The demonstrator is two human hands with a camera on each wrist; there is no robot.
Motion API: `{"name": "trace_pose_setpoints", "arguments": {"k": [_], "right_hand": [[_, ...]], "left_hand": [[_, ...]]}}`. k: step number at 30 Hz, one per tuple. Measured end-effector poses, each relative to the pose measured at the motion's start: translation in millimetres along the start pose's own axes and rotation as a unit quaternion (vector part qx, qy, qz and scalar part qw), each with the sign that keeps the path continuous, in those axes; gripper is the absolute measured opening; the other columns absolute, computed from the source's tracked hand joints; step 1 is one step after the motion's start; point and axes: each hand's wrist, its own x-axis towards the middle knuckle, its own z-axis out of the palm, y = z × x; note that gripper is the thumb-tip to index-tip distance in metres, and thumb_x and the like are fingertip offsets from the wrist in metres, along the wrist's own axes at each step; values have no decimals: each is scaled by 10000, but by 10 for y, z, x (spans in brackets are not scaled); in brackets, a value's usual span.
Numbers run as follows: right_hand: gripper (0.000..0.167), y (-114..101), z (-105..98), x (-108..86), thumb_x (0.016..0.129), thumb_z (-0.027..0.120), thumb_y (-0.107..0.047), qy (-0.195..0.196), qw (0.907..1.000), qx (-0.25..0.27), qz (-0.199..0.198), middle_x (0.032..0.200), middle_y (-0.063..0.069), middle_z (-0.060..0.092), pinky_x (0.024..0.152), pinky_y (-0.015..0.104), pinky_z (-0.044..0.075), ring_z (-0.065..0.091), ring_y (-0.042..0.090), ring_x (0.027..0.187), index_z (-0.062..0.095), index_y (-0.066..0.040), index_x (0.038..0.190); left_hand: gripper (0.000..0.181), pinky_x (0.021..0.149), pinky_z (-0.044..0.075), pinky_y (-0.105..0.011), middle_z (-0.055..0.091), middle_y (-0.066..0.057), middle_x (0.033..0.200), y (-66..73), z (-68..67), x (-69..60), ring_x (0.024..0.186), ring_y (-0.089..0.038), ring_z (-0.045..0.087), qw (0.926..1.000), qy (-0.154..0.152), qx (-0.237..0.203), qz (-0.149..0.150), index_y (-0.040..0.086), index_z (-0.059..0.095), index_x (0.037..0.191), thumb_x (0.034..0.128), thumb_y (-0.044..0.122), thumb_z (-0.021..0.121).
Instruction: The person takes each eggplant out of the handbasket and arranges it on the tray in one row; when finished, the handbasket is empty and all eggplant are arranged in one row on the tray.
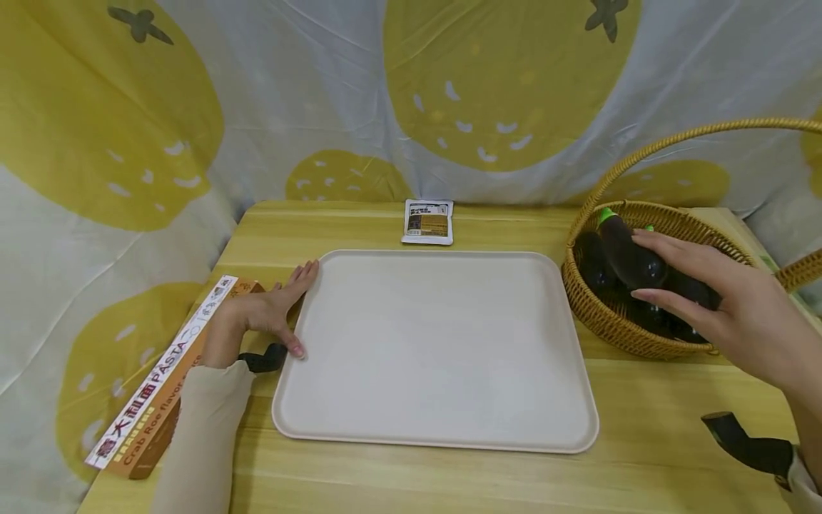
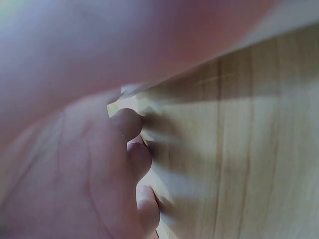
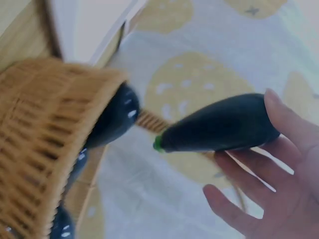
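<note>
My right hand (image 1: 719, 293) pinches a dark, glossy toy eggplant (image 1: 627, 251) with a green stem end, over the wicker basket (image 1: 591, 321). In the right wrist view, thumb and fingers grip the blunt end of the eggplant (image 3: 219, 124), which is clear of the basket's rim. More dark eggplants (image 1: 592, 263) lie inside the basket, partly hidden by the hand. At the left edge of a white tray (image 1: 437, 350), my left hand (image 1: 272, 310) rests with fingers spread and thumb on the rim. The tray holds nothing.
An orange and white pasta box (image 1: 163, 378) lies slanted left of the left arm. Behind the tray is a small white printed packet (image 1: 428, 222). The basket's tall handle (image 1: 693, 130) arches over its opening. A fruit-patterned cloth (image 1: 321, 93) hangs behind the wooden table (image 1: 411, 475).
</note>
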Motion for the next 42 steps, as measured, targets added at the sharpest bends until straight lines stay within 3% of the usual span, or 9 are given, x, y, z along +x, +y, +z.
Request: {"name": "trace_pose_setpoints", "arguments": {"k": [2, 8, 12, 16, 19, 22, 28, 34, 42], "right_hand": [[794, -86, -19, -23, 822, 825, -55, -33, 9998, 73, -181, 1499, 121, 591, 1036, -76, 232, 317, -222, 1375, 524, -244, 1532], [749, -363, 74, 14, 783, 856, -42, -104, 9974, 336, -630, 1407, -14, 664, 956, -31, 389, 433, -258, 1253, 605, -220, 1466], [648, -509, 272, 95, 823, 838, -100, -48, 9919, 898, -900, 1404, 8, 676, 995, -7, 406, 495, -153, 1321, 637, -177, 1433], [514, -656, 488, 184, 902, 765, -269, 127, 9862, 1280, -1041, 1400, 45, 687, 1154, 70, 330, 542, -4, 1377, 669, -165, 1396], [540, -793, 649, 274, 865, 807, -229, 95, 9847, 1347, -1103, 1400, 53, 688, 1182, 89, 305, 615, 141, 1343, 679, -166, 1386], [591, -933, 828, 393, 800, 863, -121, 4, 9817, 1455, -1231, 1387, 67, 695, 1127, 163, 441, 661, 242, 1280, 693, -139, 1366], [517, -1206, 1263, 692, 836, 850, -130, -163, 9698, 2024, -1352, 1366, 93, 706, 1031, 429, 562, 665, 249, 1270, 709, -87, 1332], [483, -1371, 1661, 965, 869, 828, -169, -329, 9625, 2334, -1341, 1362, 112, 705, 1059, 413, 548, 665, 248, 1274, 709, -70, 1327], [484, -1480, 1956, 1197, 876, 818, -187, -499, 9593, 2424, -1361, 1360, 128, 702, 1071, 414, 539, 666, 268, 1275, 704, -44, 1324]], "left_hand": [[1591, 1186, -127, -755, -340, -211, 1663, 3, 2, 1, 1520, -521, -274, 10000, 2, -4, 23, 148, -251, 1620, 632, 218, 994], [1592, 1200, -128, -736, -333, -217, 1665, 17, 17, 11, 1543, -469, -269, 10000, 9, 47, 59, 128, -250, 1618, 631, 235, 995], [1590, 1203, -117, -738, -336, -209, 1666, 37, 28, 27, 1551, -450, -269, 9999, -7, 84, 76, 129, -251, 1618, 634, 245, 992], [1591, 1200, -104, -746, -335, -202, 1668, 55, 30, 51, 1550, -457, -266, 9999, -6, 109, 96, 141, -252, 1619, 633, 246, 992], [1592, 1199, -98, -751, -332, -205, 1669, 59, 29, 66, 1546, -473, -261, 9999, -8, 132, 74, 141, -251, 1619, 632, 250, 993], [1592, 1197, -97, -754, -333, -205, 1669, 65, 27, 77, 1540, -493, -257, 9999, -14, 124, 29, 146, -251, 1620, 631, 249, 992], [1591, 1183, -91, -772, -326, -215, 1668, 87, 23, 65, 1509, -573, -241, 10000, 9, 88, -40, 163, -249, 1622, 631, 245, 993], [1589, 1193, -104, -756, -340, -222, 1659, 81, 32, 76, 1518, -536, -263, 10000, -41, 3, 39, 145, -255, 1618, 639, 246, 992], [1597, 1197, -107, -749, -338, -225, 1659, 75, 30, 75, 1531, -507, -262, 10000, -10, 46, 33, 135, -250, 1619, 627, 248, 997]]}}
